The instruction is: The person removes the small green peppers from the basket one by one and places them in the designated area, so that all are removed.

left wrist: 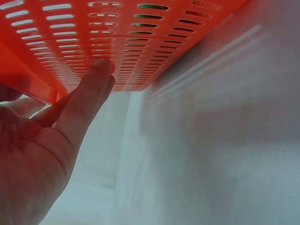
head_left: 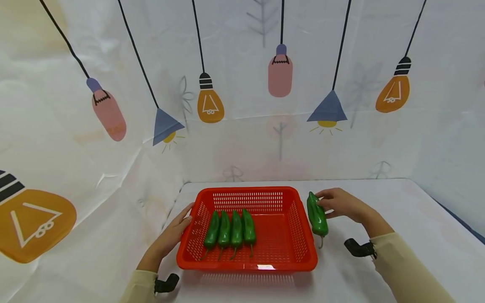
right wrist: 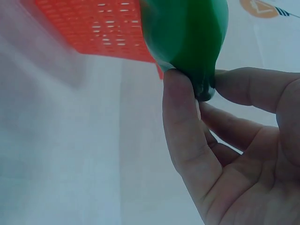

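Note:
A red perforated plastic basket [head_left: 280,227] stands on the white table, with several green peppers [head_left: 224,229] side by side in its left half. Along the basket's left side lies my left hand [head_left: 174,231]; its extended fingers [left wrist: 86,101] touch the slotted outer wall below the rim. To the right of the basket, my right hand [head_left: 342,206] pinches another green pepper [head_left: 316,214] near its tip, and the stem hangs downward. In the right wrist view, fingertips [right wrist: 178,89] press that pepper's tapered end from two sides. The pepper is outside the basket, close to its right rim.
The white table [head_left: 363,261] extends to the right of the basket. Behind and to the left hangs a white sheet [head_left: 242,143] printed with lamps and bulbs. A black wrist strap mount [head_left: 358,248] sits at each sleeve cuff.

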Demonstrator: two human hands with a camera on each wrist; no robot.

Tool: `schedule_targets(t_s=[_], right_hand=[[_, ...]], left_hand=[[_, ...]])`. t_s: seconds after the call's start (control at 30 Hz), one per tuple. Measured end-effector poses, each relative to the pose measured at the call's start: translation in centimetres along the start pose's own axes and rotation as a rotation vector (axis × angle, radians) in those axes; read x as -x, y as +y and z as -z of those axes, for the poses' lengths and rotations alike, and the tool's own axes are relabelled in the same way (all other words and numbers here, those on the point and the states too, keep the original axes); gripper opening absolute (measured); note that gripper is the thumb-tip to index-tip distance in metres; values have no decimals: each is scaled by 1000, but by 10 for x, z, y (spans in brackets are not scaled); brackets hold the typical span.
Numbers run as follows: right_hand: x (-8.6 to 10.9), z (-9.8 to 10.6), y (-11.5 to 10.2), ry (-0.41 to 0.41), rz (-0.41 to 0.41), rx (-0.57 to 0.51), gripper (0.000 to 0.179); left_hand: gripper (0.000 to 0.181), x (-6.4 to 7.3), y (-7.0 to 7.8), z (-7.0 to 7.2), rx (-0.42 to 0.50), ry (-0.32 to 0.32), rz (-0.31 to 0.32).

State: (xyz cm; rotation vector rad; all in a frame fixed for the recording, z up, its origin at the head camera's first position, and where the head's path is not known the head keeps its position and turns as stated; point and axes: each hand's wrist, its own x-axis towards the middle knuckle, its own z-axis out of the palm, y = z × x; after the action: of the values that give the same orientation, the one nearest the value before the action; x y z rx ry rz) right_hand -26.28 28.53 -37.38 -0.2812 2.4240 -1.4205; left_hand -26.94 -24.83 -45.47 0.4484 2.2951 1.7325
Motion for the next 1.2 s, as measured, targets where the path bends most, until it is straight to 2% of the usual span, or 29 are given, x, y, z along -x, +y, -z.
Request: schedule_targets(t_s=[0.4,0.77,1.2], right_hand=[[4,2,34,26,-68,-6,46],[-2,-3,61,35,-149,5,43],[-7,-12,74,65,-227,50,42]], left_hand=[[57,0,-2,1,25,-12,15],[55,-1,-1,1,43,-17,24],[56,-2,-2,1,42,-12,24]])
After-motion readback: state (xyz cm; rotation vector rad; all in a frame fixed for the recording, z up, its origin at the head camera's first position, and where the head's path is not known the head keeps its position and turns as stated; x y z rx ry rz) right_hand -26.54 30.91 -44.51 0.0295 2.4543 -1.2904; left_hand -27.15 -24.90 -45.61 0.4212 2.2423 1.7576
